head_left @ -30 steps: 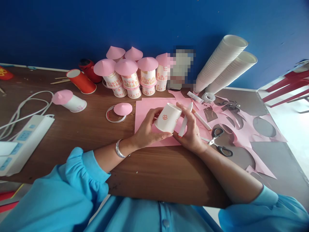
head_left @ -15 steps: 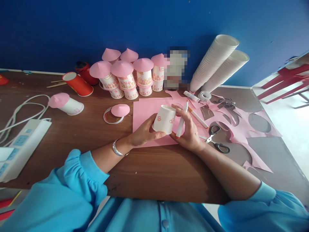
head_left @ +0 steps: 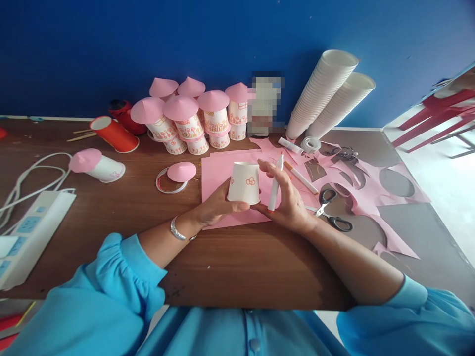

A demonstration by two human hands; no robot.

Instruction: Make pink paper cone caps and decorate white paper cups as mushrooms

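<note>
A white paper cup (head_left: 241, 184) with small red flower drawings is upside down above the pink paper (head_left: 215, 170). My left hand (head_left: 218, 205) grips its left side and lower rim, thumb across the front. My right hand (head_left: 289, 200) holds a white marker (head_left: 275, 190) upright between thumb and fingers, its red tip upward. The right fingertips are beside the cup's upper right side; whether they touch it is unclear. Another marker (head_left: 304, 179) lies on the pink paper just right of my right hand.
Decorated cups with pink cone tops (head_left: 214, 121) stand along the wall. Tall cup stacks (head_left: 321, 94) lean there too. Scissors (head_left: 326, 210) and pink scraps (head_left: 374, 185) lie right, a power strip (head_left: 39, 232) left.
The cup has turned in my left hand, so a flower drawing now faces the front. It also stands more upright. The whole view has shifted slightly.
</note>
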